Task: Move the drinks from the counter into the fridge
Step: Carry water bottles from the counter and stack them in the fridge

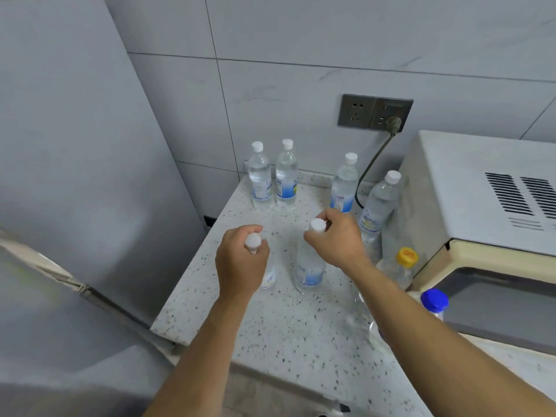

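Head view shows the left hand [240, 260] with its fingers curled round the neck of a water bottle [268, 278], just under the white cap, while the right hand [334, 236] pinches the neck of a second bottle [310, 266] the same way; both bottles stand upright on the speckled counter [270, 326], close beside each other, and I cannot tell whether either has left the surface. Holding by the neck alone looks risky: a full bottle could swing or slip through the fingers once lifted. Behind them, four more bottles stand near the wall, two at the back left [260, 179] [286, 176] and two toward the microwave [481, 206], one [344, 185] by the power cord [370, 167] and another [380, 203] just beside the right wrist. A yellow-capped bottle [403, 266] and a blue-capped one [433, 302] sit under the right forearm, so drawing that arm back low could knock them over. The fridge [90, 145] stands to the left, its door [45, 296] apparently ajar; swinging the left bottle across could clip that edge.
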`<state>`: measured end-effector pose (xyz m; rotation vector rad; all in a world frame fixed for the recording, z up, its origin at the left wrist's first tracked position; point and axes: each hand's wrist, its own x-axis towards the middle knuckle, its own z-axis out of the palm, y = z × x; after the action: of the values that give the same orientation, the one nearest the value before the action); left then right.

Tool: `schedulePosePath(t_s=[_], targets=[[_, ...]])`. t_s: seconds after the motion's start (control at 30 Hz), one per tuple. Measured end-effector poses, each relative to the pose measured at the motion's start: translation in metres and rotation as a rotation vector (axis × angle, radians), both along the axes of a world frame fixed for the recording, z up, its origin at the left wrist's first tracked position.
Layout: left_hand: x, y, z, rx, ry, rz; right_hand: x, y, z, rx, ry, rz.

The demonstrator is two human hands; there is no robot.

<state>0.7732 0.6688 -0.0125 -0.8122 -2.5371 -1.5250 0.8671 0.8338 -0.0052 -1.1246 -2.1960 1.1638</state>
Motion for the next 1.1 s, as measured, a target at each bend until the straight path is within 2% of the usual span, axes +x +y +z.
schedulePosePath(t_s=[0.23, 0.33, 0.47, 0.63, 0.87, 0.97, 1.1], targets=[[0.021, -0.034, -0.007, -0.059, 0.069, -0.171, 0.047, -0.042, -0.015, 0.096, 0.089, -0.019], [0.022, -0.041, -0.024, -0.068, 0.013, -0.176, 0.05, -0.052, -0.028, 0.192, 0.114, -0.043], [0.021, -0.052, -0.053, -0.053, -0.27, -0.261, 0.053, -0.06, -0.056, -0.016, 0.065, -0.017], [0.021, -0.054, -0.085, -0.121, -0.498, -0.259, 0.059, -0.065, -0.091, -0.233, 0.122, -0.003], [0.033, -0.055, -0.108, -0.093, -0.589, -0.152, 0.063, -0.058, -0.106, -0.274, 0.188, 0.02], [0.047, -0.058, -0.107, 0.014, -0.635, -0.059, 0.076, -0.056, -0.108, -0.289, 0.242, 0.068], [0.071, -0.087, -0.107, 0.138, -0.73, 0.023, 0.098, -0.07, -0.121, -0.444, 0.321, 0.112]])
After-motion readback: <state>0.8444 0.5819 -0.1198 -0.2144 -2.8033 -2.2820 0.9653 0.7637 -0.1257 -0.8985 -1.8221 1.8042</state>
